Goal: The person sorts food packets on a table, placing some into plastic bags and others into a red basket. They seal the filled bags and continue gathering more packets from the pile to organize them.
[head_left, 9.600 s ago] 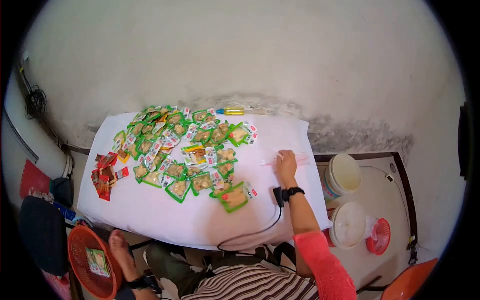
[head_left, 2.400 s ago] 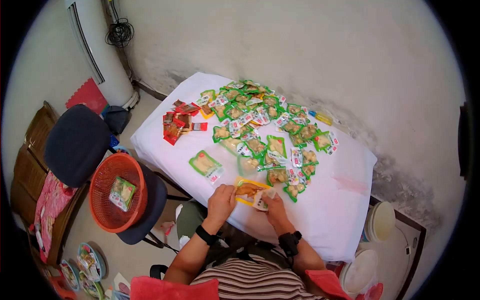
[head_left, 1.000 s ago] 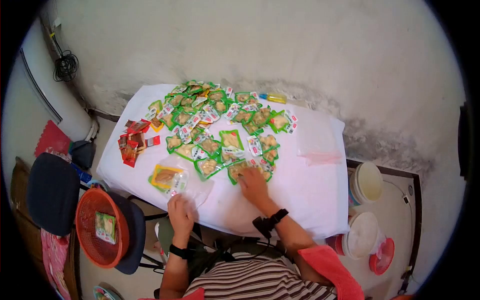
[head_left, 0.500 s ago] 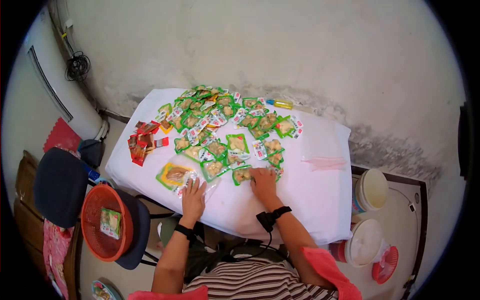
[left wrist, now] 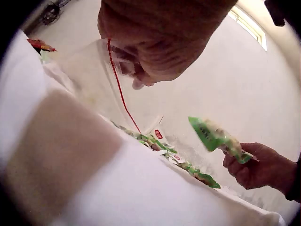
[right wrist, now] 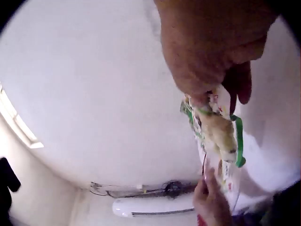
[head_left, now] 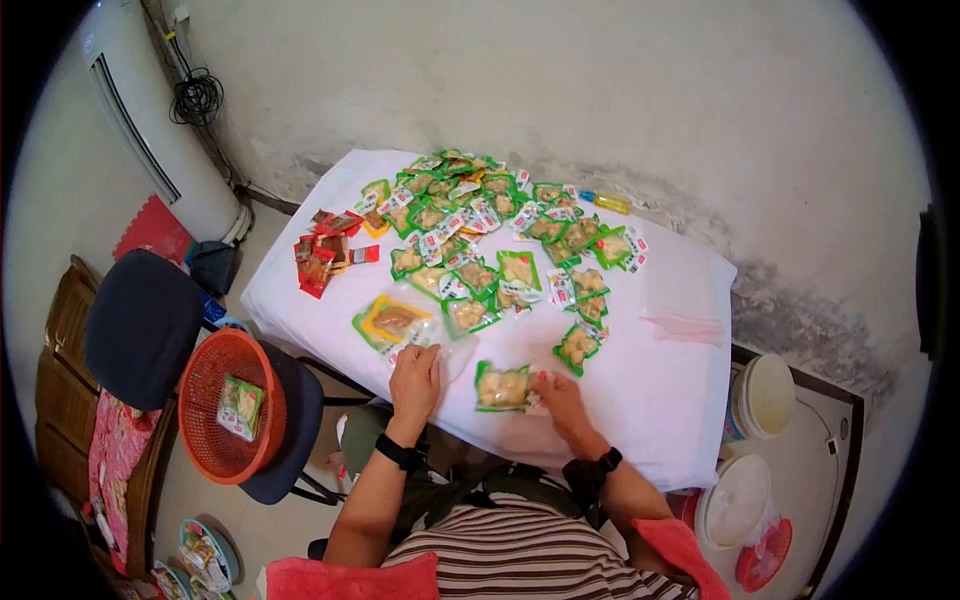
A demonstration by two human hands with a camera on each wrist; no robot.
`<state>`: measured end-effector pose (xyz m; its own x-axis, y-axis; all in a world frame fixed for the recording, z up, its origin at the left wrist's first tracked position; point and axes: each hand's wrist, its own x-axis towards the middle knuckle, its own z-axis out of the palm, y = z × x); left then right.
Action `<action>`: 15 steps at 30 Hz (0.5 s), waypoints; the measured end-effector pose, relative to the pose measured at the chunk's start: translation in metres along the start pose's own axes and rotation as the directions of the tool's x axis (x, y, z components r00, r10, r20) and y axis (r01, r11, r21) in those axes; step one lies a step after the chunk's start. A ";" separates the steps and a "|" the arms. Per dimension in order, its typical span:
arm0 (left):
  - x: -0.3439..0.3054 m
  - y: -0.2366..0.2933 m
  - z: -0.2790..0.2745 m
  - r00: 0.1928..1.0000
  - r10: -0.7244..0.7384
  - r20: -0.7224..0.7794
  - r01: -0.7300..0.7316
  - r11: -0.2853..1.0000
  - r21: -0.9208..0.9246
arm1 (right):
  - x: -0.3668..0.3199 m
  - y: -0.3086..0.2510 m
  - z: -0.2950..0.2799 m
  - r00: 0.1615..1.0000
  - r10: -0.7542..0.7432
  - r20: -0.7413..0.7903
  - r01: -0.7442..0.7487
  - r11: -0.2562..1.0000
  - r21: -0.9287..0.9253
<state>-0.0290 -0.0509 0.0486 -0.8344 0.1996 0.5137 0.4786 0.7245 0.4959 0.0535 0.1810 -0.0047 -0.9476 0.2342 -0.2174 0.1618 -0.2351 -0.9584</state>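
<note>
My left hand [head_left: 414,384] pinches the mouth of a clear zip bag [head_left: 457,358]; its red zip line [left wrist: 121,96] runs away from the fingers in the left wrist view. Inside the bag lie a yellow-edged snack packet [head_left: 394,319] and a green-edged one [head_left: 366,322]. My right hand [head_left: 562,405] grips a green-edged snack packet [head_left: 503,388] by one end, lifted over the table's near side, to the right of the bag. That packet is see-through, with pale lumpy pieces of food in it; the right wrist view shows it hanging below the fingers.
Many green-edged packets [head_left: 470,270] spread over the white-covered table [head_left: 650,420]. Small red packets [head_left: 318,262] lie at left, flat clear bags [head_left: 685,328] at right, a yellow bottle [head_left: 612,203] at the back. An orange basket [head_left: 196,440] stands on a chair; buckets [head_left: 735,500] are at right.
The yellow-edged packet went from both hands into the zip bag. My right hand has since picked a green-edged packet from the pile and drawn it towards the bag; my left hand now pinches the bag's mouth.
</note>
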 end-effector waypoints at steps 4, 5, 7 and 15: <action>0.004 0.003 -0.004 0.999 0.013 -0.036 -0.013 1.000 -0.018 | 0.002 0.009 0.047 0.970 0.226 0.088 -0.241 0.942 0.233; 0.004 0.004 -0.005 0.999 0.024 -0.047 -0.025 1.000 -0.013 | 0.005 0.007 0.058 0.963 0.246 0.105 -0.265 0.936 0.231; 0.002 0.005 -0.008 0.998 0.050 -0.044 -0.050 0.999 0.020 | 0.012 0.005 0.082 0.955 0.268 0.126 -0.291 0.929 0.228; -0.004 0.000 -0.007 0.997 0.073 -0.039 -0.072 0.997 0.009 | 0.062 0.010 0.153 0.966 0.127 0.223 -0.240 0.755 0.610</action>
<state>-0.0236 -0.0569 0.0513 -0.7861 0.2260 0.5753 0.5354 0.7141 0.4511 -0.0460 0.0491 0.0005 -0.9566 -0.0139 -0.2910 0.1818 -0.8092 -0.5588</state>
